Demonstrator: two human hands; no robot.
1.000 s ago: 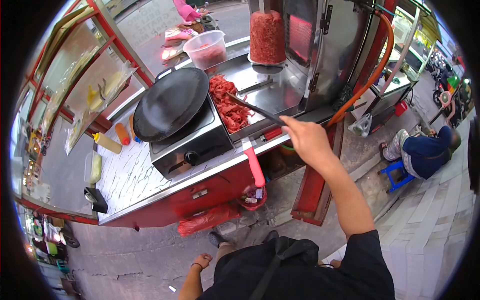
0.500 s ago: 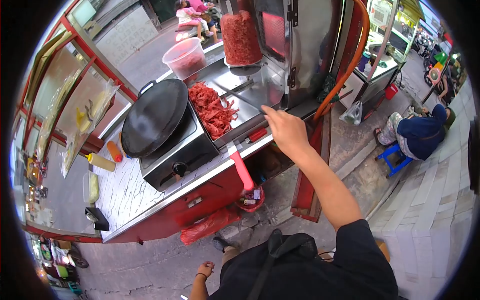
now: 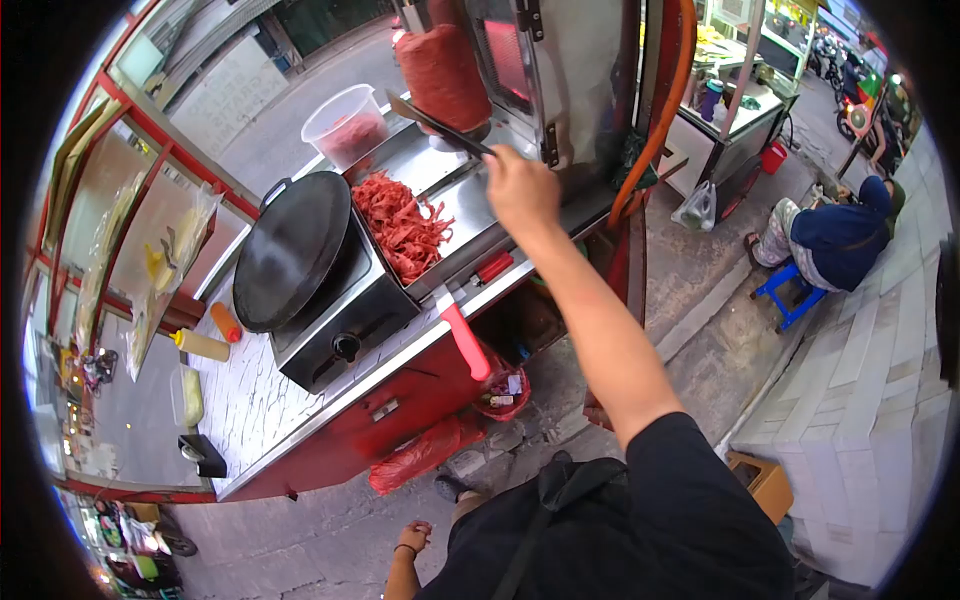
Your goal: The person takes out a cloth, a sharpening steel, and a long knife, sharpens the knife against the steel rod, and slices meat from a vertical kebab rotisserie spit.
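My right hand [image 3: 522,192] grips the handle of a dark metal utensil [image 3: 440,126], whose flat end lies by the lower left side of the stacked meat [image 3: 442,78] on the vertical spit. Below and left of it, a pile of shredded red meat [image 3: 402,222] lies in the metal tray [image 3: 470,206]. My left hand [image 3: 415,536] hangs low beside my body, its fingers curled; whether it holds anything is too small to tell. A knife with a red handle [image 3: 465,342] rests over the counter's front edge, below my right forearm.
A black pan [image 3: 292,250] sits on the stove [image 3: 345,325]. A clear tub [image 3: 345,127] stands behind the tray. Sauce bottles [image 3: 203,345] are at the left. An orange hose [image 3: 668,110] hangs at the right. A person [image 3: 838,235] sits on a blue stool further right.
My right hand has lifted the utensil from the shredded meat, across the tray, to the meat on the spit. The view has shifted, and my left hand still hangs low.
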